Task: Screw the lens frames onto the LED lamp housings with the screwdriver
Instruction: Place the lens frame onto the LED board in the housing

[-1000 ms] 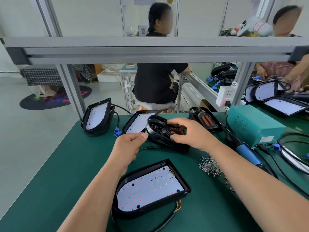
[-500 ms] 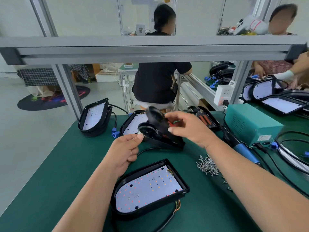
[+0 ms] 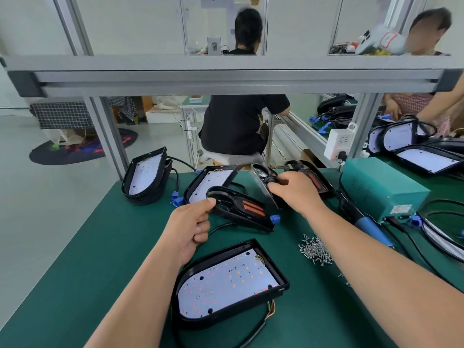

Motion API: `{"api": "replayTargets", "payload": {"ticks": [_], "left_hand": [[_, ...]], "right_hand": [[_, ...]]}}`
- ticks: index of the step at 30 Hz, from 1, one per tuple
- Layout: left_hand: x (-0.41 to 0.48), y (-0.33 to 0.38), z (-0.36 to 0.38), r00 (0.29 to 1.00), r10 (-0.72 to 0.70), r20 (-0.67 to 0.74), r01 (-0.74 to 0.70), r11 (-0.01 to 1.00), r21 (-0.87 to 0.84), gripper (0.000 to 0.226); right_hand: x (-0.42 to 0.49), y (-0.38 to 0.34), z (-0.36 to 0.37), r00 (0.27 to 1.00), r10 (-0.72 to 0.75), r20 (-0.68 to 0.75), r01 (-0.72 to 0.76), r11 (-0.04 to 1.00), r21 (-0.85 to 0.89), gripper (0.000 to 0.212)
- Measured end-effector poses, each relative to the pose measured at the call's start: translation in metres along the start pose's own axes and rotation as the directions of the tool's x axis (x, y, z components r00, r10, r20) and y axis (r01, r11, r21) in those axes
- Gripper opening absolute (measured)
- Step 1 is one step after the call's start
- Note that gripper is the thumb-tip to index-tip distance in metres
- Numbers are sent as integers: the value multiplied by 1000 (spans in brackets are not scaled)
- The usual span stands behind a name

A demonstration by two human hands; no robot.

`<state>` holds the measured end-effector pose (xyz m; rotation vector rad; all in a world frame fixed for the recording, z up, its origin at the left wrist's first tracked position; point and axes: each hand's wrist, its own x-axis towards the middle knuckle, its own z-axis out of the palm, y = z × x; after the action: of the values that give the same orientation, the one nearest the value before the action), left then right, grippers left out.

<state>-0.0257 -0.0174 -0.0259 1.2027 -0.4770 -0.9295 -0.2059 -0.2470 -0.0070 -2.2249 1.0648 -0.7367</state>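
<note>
So the lens frame, black with orange-red strips inside, is lying flat on the green bench mat just past the nearest LED lamp housing. The left hand is pinching its near-left rim, thumb pressing on top and the other fingers curling in below. The right hand is gripping a second lens frame, fingers wrapping round its edge and holding it tilted up on its side, right behind the first one and just about touching it, though I can't tell for sure. A third frame is sitting behind that hand, partly hidden by it. The near housing is lying open side up between the two forearms, showing its white LED board dotted red and orange with "12V" printed on it, and thin coloured wires are trailing out at its right corner. A small blue connector is sitting at the right end of the flat frame. A loose pile of screws is lying on the mat just left of the right forearm. The screwdriver with the blue grip is lying on the far side of that arm, nobody touching it, beside a green box unit. Two more housings are standing at the back edge, one on the left and one propped in the middle.
</note>
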Motion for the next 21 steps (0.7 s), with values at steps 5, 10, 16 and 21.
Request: {"api": "replayTargets", "payload": {"ticks": [5, 10, 16, 21], "left_hand": [[-2, 5, -2, 998, 7, -56, -12, 995, -98, 29], [-3, 9, -6, 996, 45, -70, -54, 991, -125, 18], [0, 6, -4, 988, 101, -113, -120, 978, -174, 18], [-2, 8, -5, 987, 138, -80, -153, 963, -221, 30]], "right_hand": [[-2, -5, 10, 1000, 7, 6, -5, 946, -323, 48], [-8, -9, 14, 999, -20, 47, 40, 874, -483, 47], [-39, -31, 7, 912, -405, -70, 397, 913, -96, 39], [-56, -54, 17, 793, -566, 226, 604, 778, -174, 63]]}}
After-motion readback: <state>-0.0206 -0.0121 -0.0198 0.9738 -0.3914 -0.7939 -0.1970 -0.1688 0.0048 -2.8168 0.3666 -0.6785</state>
